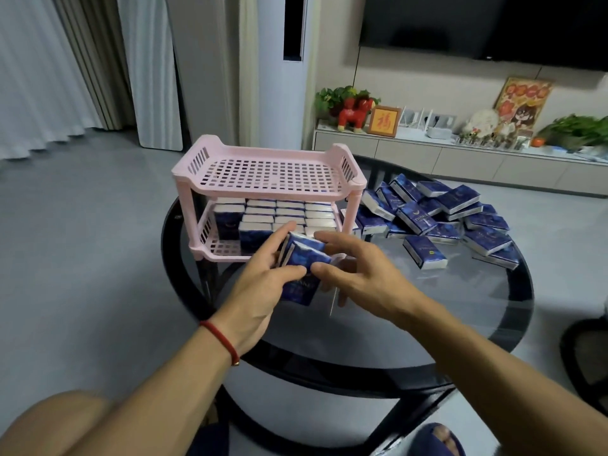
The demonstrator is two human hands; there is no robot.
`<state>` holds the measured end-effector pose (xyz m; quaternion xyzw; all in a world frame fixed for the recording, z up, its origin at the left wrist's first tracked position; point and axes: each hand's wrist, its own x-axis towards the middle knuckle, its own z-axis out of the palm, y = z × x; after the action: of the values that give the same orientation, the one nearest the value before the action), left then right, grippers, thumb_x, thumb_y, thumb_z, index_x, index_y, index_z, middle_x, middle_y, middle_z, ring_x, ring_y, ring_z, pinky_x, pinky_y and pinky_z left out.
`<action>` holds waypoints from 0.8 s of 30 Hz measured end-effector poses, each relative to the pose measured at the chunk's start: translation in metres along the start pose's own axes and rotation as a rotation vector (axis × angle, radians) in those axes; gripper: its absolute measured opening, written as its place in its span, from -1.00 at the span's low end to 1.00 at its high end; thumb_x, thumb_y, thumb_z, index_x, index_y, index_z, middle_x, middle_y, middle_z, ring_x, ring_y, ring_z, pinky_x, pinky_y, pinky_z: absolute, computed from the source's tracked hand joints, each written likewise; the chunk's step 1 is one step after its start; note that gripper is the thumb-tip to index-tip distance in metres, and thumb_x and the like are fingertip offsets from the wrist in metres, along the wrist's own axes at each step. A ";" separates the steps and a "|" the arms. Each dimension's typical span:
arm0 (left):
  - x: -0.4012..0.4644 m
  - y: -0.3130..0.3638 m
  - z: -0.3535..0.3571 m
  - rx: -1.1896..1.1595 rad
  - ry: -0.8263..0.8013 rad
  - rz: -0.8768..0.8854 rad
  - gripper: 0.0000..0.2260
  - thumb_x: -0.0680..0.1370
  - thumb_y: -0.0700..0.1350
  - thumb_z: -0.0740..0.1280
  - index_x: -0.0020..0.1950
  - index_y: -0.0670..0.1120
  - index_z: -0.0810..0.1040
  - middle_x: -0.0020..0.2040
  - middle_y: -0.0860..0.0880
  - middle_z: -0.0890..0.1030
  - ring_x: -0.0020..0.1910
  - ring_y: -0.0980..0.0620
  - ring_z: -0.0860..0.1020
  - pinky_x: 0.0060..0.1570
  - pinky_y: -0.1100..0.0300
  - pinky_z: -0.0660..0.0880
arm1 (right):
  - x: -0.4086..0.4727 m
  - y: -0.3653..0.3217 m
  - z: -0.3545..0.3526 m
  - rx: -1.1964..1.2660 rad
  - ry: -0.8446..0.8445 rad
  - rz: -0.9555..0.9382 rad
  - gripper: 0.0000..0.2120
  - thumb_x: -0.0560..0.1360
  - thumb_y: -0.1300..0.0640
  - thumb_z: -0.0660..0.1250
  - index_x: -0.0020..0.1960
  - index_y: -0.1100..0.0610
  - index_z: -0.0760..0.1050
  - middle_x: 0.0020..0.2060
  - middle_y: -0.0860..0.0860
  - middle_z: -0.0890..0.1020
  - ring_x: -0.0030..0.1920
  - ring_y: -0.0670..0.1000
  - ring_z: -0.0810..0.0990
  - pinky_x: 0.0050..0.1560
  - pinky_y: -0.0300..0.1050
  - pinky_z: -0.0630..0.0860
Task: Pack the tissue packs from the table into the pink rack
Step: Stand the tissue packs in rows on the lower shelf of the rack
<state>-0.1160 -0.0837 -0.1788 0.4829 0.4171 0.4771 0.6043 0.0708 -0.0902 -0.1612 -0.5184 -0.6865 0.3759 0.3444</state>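
I see left hand (260,291) and right hand (358,274) gripping tissue packs (304,258), seemingly two; pink rack (269,172) lower shelf lies just beyond.

Framed plaque (384,121) "福", tissue pack (415,218) perhaps "TWINKLE"

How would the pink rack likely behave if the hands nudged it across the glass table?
The pink rack looks like thin perforated plastic, so probably light itself. Its lower shelf is full of tissue packs while the top is bare, so tipping seems unlikely. On the smooth glass table its feet would probably slide rather than catch.
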 end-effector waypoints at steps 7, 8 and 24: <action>-0.011 0.017 -0.021 0.037 -0.113 0.019 -0.49 0.63 -0.31 0.32 0.48 0.15 0.44 0.26 -0.04 0.67 0.29 -0.04 0.62 0.30 -0.06 0.54 | 0.005 -0.020 0.008 0.246 -0.075 -0.007 -0.75 0.56 0.15 0.46 0.23 0.13 0.59 0.07 0.10 0.69 -0.01 0.13 0.71 -0.12 -0.09 0.65; -0.013 0.018 -0.025 0.071 -0.132 0.018 -0.49 0.63 -0.29 0.33 0.48 0.17 0.44 0.25 -0.04 0.68 0.28 -0.03 0.63 0.25 -0.03 0.57 | 0.006 -0.021 0.008 0.252 -0.092 0.005 -0.74 0.54 0.13 0.47 0.20 0.15 0.58 0.08 0.09 0.69 0.02 0.16 0.71 -0.08 -0.05 0.67; 0.035 0.040 -0.118 0.626 0.397 -0.061 -0.67 0.58 -0.02 0.41 0.34 0.03 0.52 0.20 0.01 0.64 0.16 -0.05 0.62 0.24 -0.11 0.58 | 0.033 -0.032 0.040 -0.069 -0.064 -0.166 -0.73 0.49 0.04 0.53 0.16 -0.01 0.60 -0.01 -0.12 0.71 0.03 -0.11 0.68 0.05 -0.15 0.64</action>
<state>-0.2300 -0.0244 -0.1629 0.5298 0.6660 0.3927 0.3487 0.0143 -0.0703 -0.1498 -0.4591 -0.7502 0.3387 0.3343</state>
